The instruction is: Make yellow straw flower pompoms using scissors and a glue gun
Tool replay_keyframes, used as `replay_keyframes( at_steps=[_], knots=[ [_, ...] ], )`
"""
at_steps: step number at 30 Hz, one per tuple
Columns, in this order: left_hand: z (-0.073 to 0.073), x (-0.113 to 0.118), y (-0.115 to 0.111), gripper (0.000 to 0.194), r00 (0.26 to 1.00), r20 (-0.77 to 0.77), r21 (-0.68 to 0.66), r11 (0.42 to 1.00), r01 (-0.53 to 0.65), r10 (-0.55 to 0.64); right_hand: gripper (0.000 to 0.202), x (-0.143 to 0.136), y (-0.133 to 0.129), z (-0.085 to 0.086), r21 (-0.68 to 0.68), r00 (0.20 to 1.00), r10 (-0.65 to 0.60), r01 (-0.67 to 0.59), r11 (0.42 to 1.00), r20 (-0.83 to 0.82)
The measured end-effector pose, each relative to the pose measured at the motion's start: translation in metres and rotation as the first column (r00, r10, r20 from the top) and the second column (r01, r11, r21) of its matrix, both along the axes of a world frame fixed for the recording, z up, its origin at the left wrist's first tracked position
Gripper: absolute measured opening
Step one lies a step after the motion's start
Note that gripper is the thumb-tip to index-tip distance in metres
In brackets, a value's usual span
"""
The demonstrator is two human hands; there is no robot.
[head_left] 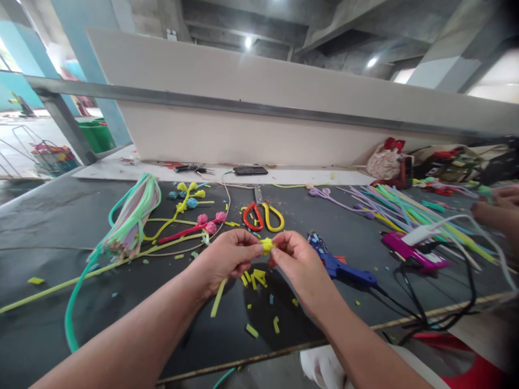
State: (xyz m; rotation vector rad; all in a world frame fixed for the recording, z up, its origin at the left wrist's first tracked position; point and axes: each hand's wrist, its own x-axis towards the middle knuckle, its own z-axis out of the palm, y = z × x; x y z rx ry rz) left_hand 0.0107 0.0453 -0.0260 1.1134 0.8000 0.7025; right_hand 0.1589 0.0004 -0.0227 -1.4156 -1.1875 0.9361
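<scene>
Between the fingertips of both hands is a small yellow pipe-cleaner flower bud [266, 246], partly covered by the fingers. My left hand [235, 254] pinches it from the left, and a yellow strip [218, 299] hangs down below that palm. From the other side my right hand [294, 256] pinches the bud. Cut yellow pieces [257, 277] lie on the black table just beneath. Beyond the hands rest scissors [259, 213] with one red and one yellow handle. A blue glue gun [348, 272] lies close to my right hand.
On the left are a bundle of pastel pipe cleaners [138, 216], a yellow budded stem [178, 213] and a red stem with pink buds [194, 229]. To the right lie a magenta device [417, 254], cables and loose pipe cleaners [397, 208]. Another person's hand [497, 210] shows at the right edge.
</scene>
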Motion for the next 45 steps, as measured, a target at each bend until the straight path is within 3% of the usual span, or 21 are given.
replay_keyframes(
  at_steps=[8, 17, 33, 36, 39, 45],
  knots=[
    [0.000, 0.003, -0.001, 0.026, 0.999, -0.029, -0.009, 0.999, -0.043, 0.042, 0.027, 0.000, 0.003, -0.012, 0.119, 0.999, 0.014, -0.018, 0.993, 0.036],
    [-0.001, 0.004, -0.003, 0.025, 0.997, 0.000, 0.083, 0.994, -0.074, 0.074, 0.028, -0.001, 0.005, -0.013, 0.082, 0.999, 0.008, -0.004, 0.997, -0.052],
    [0.004, 0.008, -0.006, 0.014, 0.973, -0.129, 0.286, 0.947, -0.147, 0.190, 0.027, 0.000, 0.003, -0.011, 0.059, 0.999, -0.012, 0.014, 0.998, -0.029],
    [0.000, 0.009, -0.006, 0.010, 0.967, -0.138, 0.346, 0.926, -0.154, 0.212, 0.029, -0.001, 0.002, -0.010, 0.054, 0.999, -0.002, 0.005, 0.999, -0.047],
    [-0.005, 0.010, -0.006, 0.006, 0.953, -0.169, 0.476, 0.867, -0.146, 0.253, 0.028, -0.001, 0.001, -0.009, 0.043, 0.997, 0.000, 0.003, 0.999, -0.072],
    [-0.001, 0.010, -0.011, 0.007, 0.905, -0.318, 0.615, 0.788, -0.028, 0.281, 0.030, 0.000, 0.001, -0.008, 0.016, 0.988, -0.044, 0.047, 0.999, -0.151]
  ],
)
